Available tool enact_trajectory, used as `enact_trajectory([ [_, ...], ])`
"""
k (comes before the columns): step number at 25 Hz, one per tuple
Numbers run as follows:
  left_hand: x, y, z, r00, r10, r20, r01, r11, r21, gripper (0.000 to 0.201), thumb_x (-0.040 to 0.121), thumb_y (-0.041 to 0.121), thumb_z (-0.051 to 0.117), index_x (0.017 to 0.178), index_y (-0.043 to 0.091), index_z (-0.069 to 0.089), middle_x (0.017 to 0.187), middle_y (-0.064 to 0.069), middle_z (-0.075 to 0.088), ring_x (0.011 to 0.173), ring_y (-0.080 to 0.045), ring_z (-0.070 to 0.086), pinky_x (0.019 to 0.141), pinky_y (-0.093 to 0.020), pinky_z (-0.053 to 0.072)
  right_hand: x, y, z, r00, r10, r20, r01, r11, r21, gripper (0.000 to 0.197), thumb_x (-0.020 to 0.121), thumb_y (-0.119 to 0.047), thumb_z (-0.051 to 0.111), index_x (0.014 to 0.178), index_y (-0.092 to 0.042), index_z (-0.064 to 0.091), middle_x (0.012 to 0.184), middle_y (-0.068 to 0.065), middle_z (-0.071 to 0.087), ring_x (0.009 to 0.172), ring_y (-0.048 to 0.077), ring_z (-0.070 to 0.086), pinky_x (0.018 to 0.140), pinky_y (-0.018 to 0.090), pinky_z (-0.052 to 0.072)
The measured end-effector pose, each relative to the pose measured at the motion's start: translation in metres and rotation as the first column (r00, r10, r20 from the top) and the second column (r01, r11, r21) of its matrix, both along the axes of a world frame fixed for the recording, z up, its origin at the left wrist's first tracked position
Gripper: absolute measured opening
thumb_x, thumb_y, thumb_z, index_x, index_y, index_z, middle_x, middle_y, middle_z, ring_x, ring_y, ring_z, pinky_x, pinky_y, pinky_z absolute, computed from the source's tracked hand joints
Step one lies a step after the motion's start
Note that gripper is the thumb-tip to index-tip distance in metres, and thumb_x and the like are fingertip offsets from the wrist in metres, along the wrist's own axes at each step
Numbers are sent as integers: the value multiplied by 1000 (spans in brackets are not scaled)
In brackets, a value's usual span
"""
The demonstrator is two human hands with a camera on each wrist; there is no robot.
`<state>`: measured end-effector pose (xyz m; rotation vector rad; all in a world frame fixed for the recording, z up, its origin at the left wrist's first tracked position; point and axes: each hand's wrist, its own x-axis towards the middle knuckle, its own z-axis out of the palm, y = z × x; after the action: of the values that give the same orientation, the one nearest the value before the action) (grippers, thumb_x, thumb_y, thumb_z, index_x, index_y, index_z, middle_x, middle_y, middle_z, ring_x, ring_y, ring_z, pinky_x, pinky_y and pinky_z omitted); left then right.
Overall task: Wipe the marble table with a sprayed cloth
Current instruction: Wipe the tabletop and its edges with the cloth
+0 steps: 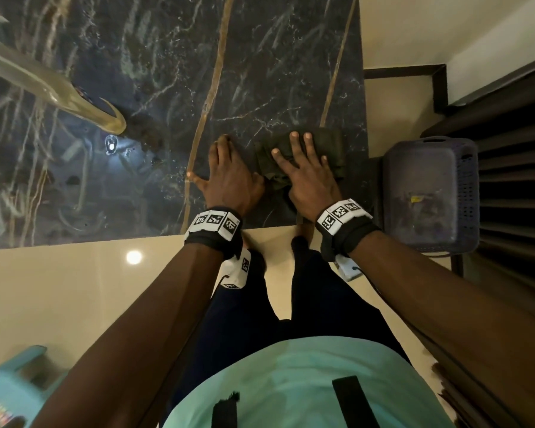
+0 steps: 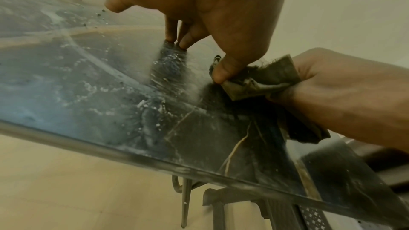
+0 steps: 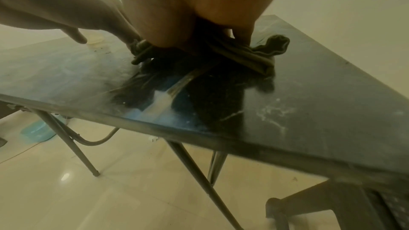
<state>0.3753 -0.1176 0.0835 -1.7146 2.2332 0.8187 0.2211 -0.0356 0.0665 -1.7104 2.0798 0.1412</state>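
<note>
My right hand point(image 1: 306, 177) lay flat on the dark green cloth point(image 1: 328, 149), with my fingers straight and spread apart, pressing it down on the marble table point(image 1: 155, 88). The cloth was bunched up near the table's right end, close to the edge next to me. Its long side ran from that near edge toward the far edge, and a little of it stuck out on both sides of my palm. From my right wrist I could see a loose fold of it curling up on the right.

My left hand point(image 1: 229, 174) was just beside the cloth, on its left. My long fingers were straight and close together, with the tips touching the bare table. From my left wrist, my thumb looked like it pushed on the cloth's corner, but I could not tell if it held it.

Black and white square codes sat on my wrist bands point(image 1: 215, 223). I could not read any words on them.

A dark plastic basket point(image 1: 430, 193) stood just past the table's right end. A blue stool point(image 1: 16, 387) stood on the floor, far left of the cloth
</note>
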Motion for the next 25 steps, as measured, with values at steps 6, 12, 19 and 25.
enact_trajectory([
  [6,-12,5,1,997,71,21,-71,997,-1,97,91,57,57,163,12,10,170,3,6,157,-23,3,108,-87,6,-18,-37,0,998,51,33,-50,998,-33,78,91,-8,50,158,-34,19,168,6,-6,153,34,-9,117,64,20],
  [12,-25,9,7,991,123,44,-124,992,18,98,92,57,58,163,9,10,170,2,4,158,-27,2,109,-86,7,-35,-17,-3,991,136,7,-135,990,-48,82,90,-6,53,158,-34,16,167,7,-9,153,36,-11,117,63,18],
  [19,-33,11,8,987,149,62,-149,989,5,94,92,51,61,162,7,15,169,0,6,157,-29,3,109,-86,7,-44,-26,-6,992,122,14,-120,990,-72,80,92,-5,51,158,-33,17,168,8,-7,153,36,-10,117,64,16],
  [25,-36,10,11,986,150,75,-151,988,6,100,90,58,64,162,7,16,170,0,3,158,-29,1,108,-87,5,-53,-37,-2,993,114,27,-111,991,-74,75,95,-8,48,158,-32,17,167,8,-8,152,37,-11,117,64,16],
])
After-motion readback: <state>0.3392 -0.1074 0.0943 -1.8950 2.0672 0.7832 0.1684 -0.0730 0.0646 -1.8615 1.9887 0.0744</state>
